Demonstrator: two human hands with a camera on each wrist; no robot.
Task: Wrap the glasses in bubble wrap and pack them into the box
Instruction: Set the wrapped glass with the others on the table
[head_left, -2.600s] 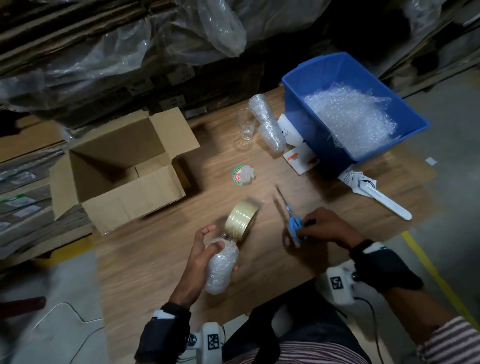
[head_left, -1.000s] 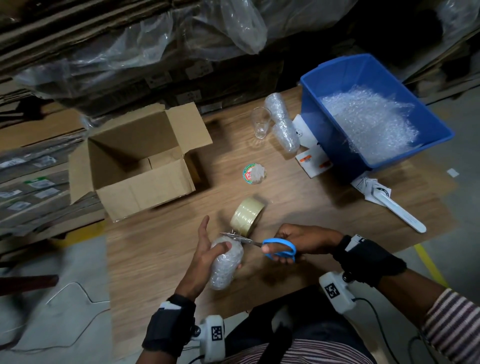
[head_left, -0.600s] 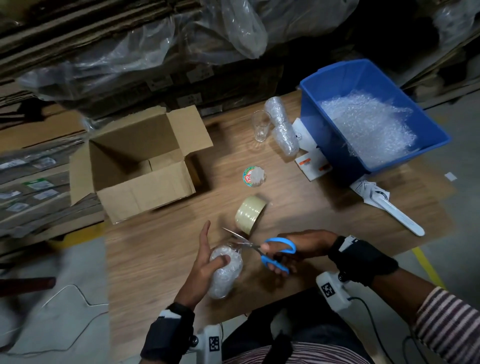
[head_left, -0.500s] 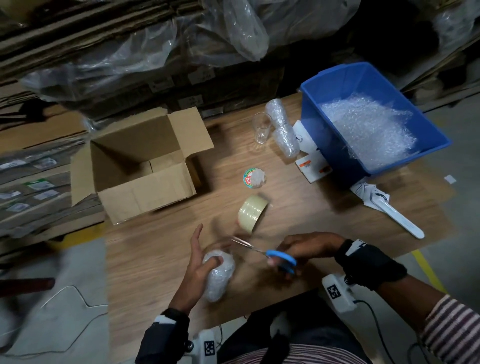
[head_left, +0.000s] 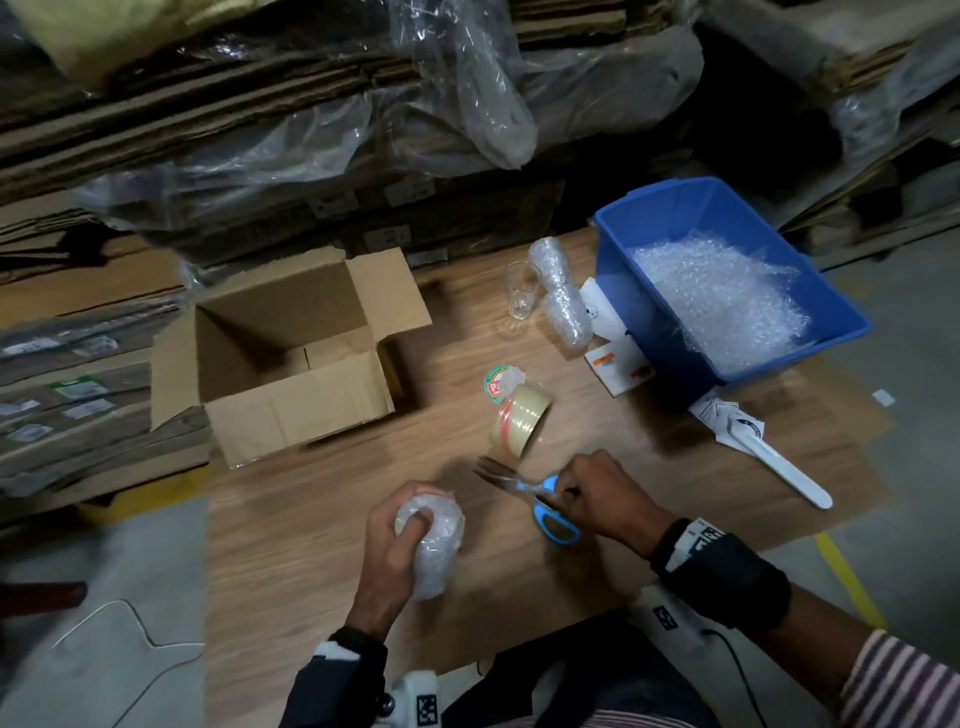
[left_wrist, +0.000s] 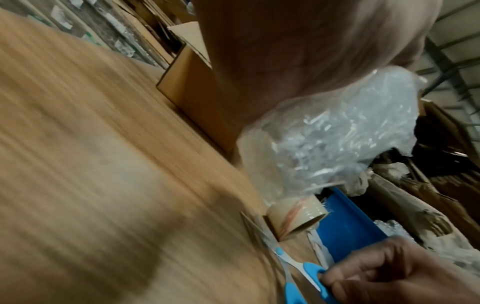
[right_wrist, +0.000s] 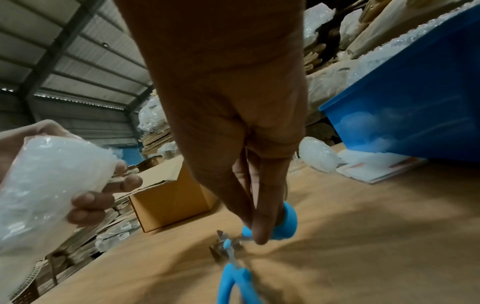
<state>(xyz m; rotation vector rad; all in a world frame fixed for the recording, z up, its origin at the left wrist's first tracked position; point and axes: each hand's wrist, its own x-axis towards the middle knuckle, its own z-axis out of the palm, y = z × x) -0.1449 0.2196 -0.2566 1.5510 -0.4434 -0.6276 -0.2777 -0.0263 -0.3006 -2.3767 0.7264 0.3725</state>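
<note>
A wrapped glass is gripped upright in the left hand above the table's near edge, while the right hand holds blue scissors low over the wood, just right of it. The wrapping step looks finished; next, probably, the scissors go down and the bundle travels to the open box, far left. One bare glass waits beside two wrapped ones by the blue bin.

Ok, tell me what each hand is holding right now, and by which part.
Left hand grips the wrapped glass around its upper end. Right hand holds the scissors by their blue handles.
</note>
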